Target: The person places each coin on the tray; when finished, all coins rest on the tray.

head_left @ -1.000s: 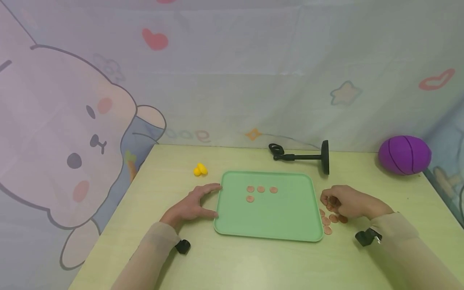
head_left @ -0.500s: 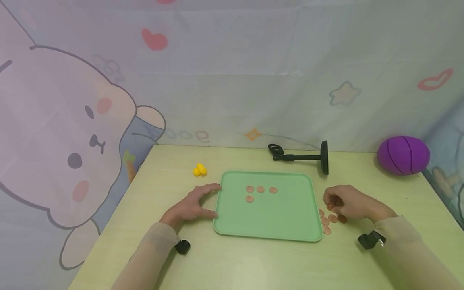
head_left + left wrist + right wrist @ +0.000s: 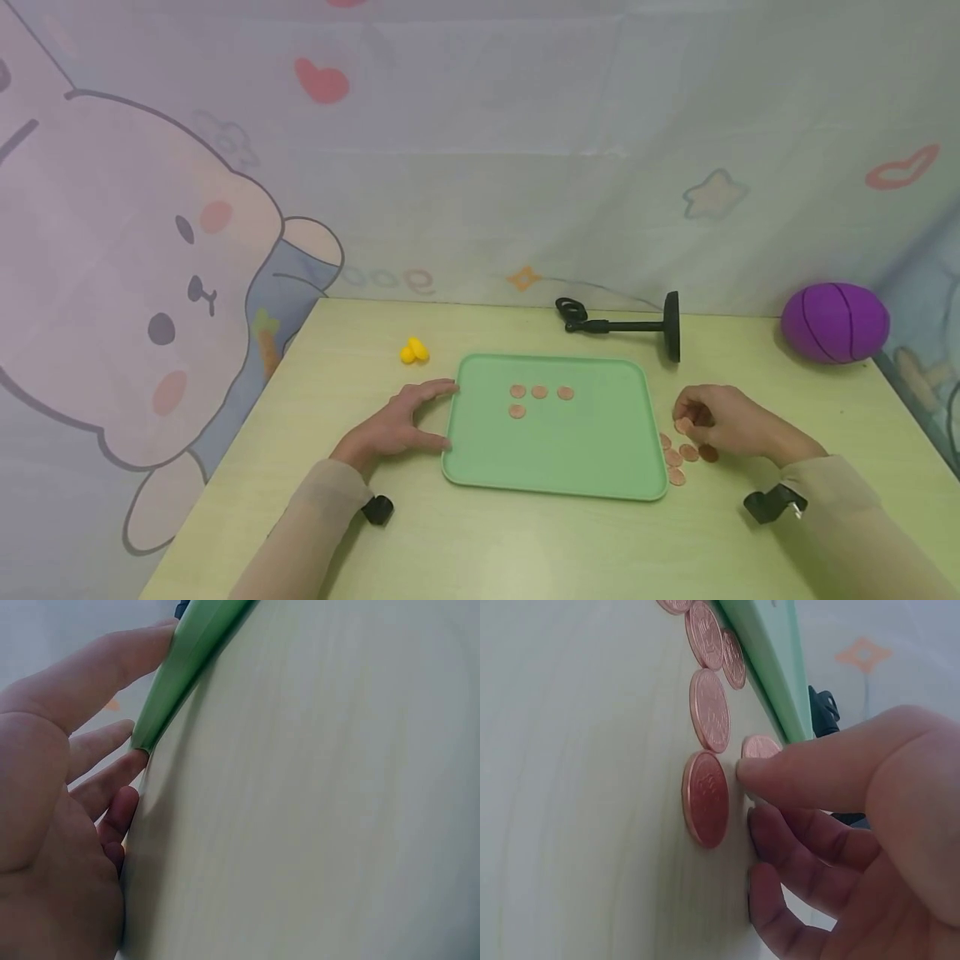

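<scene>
Copper coin (image 3: pixel 683 426): right of centre in the head view, on the bench (image 3: pixel 517 542) side of the green tray (image 3: pixel 570 454). Right hand (image 3: pixel 723 421) has it; I note the grip brought together, thumb and fingertip clamped on the coin. Five loose coins (image 3: pixel 688 452) lie just below, near the tray's right edge. Mid-frame, the tray bears four coins (image 3: pixel 539 392): three in a row, one below the leftmost. Left hand (image 3: pixel 386 429) touches the tray's left edge, thumb and fingers apart. Outward: yellow pieces (image 3: pixel 417 350), left of centre; black stand (image 3: pixel 633 326) on its side, above the tray; purple ball (image 3: pixel 835 323), far right.
</scene>
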### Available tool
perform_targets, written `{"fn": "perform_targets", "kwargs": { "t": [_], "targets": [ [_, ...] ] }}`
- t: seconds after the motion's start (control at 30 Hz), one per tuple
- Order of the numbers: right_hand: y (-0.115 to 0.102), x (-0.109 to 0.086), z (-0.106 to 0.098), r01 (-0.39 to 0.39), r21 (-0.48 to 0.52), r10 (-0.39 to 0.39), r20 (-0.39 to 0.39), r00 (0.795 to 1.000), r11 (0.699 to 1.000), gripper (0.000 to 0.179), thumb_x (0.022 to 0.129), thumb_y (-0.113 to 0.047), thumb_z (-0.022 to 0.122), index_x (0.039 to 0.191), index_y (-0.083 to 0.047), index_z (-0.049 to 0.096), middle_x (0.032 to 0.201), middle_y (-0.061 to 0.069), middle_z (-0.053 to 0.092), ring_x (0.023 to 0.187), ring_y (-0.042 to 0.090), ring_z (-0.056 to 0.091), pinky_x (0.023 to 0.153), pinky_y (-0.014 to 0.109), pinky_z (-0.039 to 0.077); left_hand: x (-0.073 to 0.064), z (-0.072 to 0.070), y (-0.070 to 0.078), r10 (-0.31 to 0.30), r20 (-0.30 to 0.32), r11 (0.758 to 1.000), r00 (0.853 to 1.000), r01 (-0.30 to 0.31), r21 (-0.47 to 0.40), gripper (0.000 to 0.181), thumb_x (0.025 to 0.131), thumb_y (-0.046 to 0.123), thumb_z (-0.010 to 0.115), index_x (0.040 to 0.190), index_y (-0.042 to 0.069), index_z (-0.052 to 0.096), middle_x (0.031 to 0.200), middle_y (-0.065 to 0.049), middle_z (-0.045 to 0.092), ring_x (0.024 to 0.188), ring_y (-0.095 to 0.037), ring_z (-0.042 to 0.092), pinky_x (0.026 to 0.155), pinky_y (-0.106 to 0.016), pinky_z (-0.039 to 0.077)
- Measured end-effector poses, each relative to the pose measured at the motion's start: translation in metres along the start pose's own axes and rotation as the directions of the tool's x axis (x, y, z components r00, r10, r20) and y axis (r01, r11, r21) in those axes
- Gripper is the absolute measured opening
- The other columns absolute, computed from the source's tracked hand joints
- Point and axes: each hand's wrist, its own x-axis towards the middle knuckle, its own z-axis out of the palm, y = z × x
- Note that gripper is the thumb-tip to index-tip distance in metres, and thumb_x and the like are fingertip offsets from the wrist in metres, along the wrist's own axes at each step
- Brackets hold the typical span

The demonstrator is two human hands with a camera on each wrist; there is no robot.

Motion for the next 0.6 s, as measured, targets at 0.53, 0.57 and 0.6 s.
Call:
{"fn": "perform_targets", "kwargs": {
  "t": [0.53,0.57,0.6],
  "targets": [
    [0.0043,-0.0018,-0.0012,0.007,0.071,-0.003,-0.061,0.998,0.997,0.017,0.093,0.002,0.073,0.099,-0.013,0.069,0.083,-0.004,0.063,0.072,0.006,0.062,0.066,0.025,0.05,0.001,-0.0003,-0.0024,-0.003,0.005,1.0,1.0,0.003,-0.004,0.087,0.082,0.03,0.092,0.158,0.024,0.049,0.168,-0.001,0.035,0.152,-0.033,0.025,0.125,-0.064,0.016],
    [0.0044,-0.0018,-0.0014,0.003,0.073,0.001,-0.055,0.998,0.997,0.015,0.094,0.0,0.074,0.1,-0.013,0.07,0.083,-0.004,0.063,0.071,0.006,0.062,0.066,0.025,0.05,0.0008,-0.0002,-0.0022,-0.003,0.003,1.0,1.0,0.003,-0.003,0.087,0.082,0.03,0.092,0.158,0.024,0.049,0.168,-0.001,0.035,0.152,-0.034,0.025,0.125,-0.065,0.016],
    [0.0047,-0.0018,-0.0015,-0.002,0.075,0.005,-0.051,0.999,0.997,0.013,0.095,-0.002,0.074,0.1,-0.013,0.071,0.083,-0.004,0.064,0.071,0.006,0.063,0.066,0.025,0.05,0.0007,-0.0002,-0.002,-0.003,0.003,1.0,1.0,0.003,-0.003,0.087,0.082,0.029,0.092,0.157,0.024,0.049,0.168,-0.001,0.035,0.152,-0.033,0.025,0.125,-0.065,0.016]
  ]
}}
